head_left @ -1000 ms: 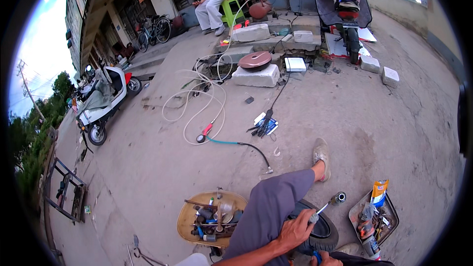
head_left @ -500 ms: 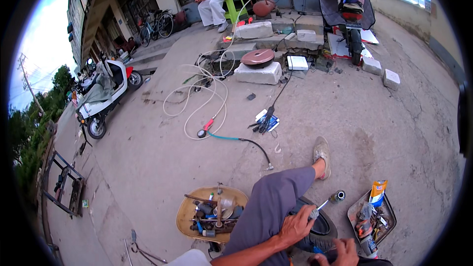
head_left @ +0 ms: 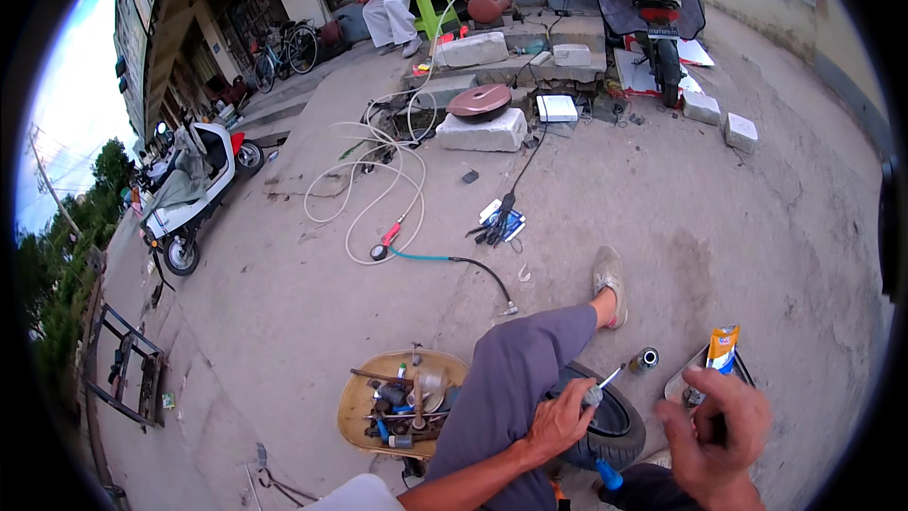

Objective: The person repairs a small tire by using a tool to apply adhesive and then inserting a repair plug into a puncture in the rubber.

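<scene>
My left hand [head_left: 558,424] lies over a small black tyre [head_left: 629,449], its fingers closed on a grey-knobbed tool [head_left: 593,396] with a thin pale shaft. That shaft points toward an open dark bottle [head_left: 645,361] on the ground. At the lower right my right hand [head_left: 724,431] is raised, thumb and bent forefinger apart; I see nothing between them. It partly covers a tray [head_left: 673,386] where an orange-and-blue pouch [head_left: 724,348] stands. A blue handle [head_left: 608,475] sticks out beside the tyre's near edge.
Left of my leg is a tan tub [head_left: 355,416] full of tools. A pale air hose [head_left: 416,199] with a gauge [head_left: 379,252] coils ahead. Concrete blocks [head_left: 482,131], parked scooters [head_left: 194,194] and a seated person [head_left: 395,0] are farther off. A metal frame [head_left: 147,383] lies at left.
My right hand has risen from beside the tyre and moved right, in front of the tray. My left hand stays on the grey-knobbed tool. The blue handle shows more fully.
</scene>
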`<state>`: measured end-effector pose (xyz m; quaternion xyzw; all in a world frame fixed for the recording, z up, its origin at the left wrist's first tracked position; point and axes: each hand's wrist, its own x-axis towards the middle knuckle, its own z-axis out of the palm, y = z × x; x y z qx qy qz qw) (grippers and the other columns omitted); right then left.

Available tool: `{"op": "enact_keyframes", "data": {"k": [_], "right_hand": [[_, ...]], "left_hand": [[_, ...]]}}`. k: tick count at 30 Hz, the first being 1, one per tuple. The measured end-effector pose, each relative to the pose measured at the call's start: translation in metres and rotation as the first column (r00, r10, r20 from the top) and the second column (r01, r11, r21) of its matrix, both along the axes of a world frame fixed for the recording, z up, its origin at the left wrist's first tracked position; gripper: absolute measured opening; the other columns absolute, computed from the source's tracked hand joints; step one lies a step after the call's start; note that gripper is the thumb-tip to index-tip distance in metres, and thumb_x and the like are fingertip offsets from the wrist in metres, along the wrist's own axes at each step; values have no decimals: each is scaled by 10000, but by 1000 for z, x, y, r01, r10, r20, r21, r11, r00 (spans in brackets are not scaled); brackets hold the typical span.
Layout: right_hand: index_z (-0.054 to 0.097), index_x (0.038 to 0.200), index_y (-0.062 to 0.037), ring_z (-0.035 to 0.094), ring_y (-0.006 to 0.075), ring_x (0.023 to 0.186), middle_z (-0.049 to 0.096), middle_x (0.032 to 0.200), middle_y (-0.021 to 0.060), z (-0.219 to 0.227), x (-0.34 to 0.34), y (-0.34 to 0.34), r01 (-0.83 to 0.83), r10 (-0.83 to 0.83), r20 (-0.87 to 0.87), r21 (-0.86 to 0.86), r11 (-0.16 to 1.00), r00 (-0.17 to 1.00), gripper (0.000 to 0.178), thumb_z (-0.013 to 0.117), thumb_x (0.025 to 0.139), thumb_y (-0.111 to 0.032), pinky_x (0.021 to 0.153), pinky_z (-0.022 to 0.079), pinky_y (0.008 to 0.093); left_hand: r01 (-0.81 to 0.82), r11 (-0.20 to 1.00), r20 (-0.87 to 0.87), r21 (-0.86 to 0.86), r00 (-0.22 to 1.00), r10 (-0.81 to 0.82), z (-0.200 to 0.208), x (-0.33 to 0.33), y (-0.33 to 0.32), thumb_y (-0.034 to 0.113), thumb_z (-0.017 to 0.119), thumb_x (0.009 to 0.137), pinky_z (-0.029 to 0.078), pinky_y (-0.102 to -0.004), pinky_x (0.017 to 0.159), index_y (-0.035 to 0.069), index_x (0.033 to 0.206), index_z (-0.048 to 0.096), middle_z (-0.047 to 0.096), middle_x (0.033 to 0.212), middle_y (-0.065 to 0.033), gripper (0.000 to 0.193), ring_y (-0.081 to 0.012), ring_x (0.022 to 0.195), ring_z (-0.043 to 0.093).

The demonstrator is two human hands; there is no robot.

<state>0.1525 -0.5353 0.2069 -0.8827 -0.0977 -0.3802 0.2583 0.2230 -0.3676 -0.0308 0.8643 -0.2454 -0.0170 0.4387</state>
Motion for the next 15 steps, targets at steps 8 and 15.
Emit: {"op": "enact_keyframes", "data": {"k": [8, 15], "right_hand": [[708, 921, -52, 457, 176, 507, 466, 551, -5, 30, 23, -4, -26, 35, 180, -53, 998, 983, 270, 784, 698, 79, 569, 370, 332], [710, 1056, -24, 390, 126, 477, 430, 550, -37, 35, 24, -10, -70, 76, 190, -38, 997, 979, 378, 821, 703, 54, 559, 352, 310]], "left_hand": [[-18, 998, 72, -67, 997, 22, 0, 3, -7, 108, 739, 908, 558, -441, 648, 75, 1332, 545, 684, 1031, -114, 467, -270, 757, 721], [-15, 999, 13, -28, 1000, 15, 7, 3, -6, 113, 724, 901, 577, -450, 721, 55, 1343, 542, 670, 1212, -156, 481, -358, 850, 717]]}}
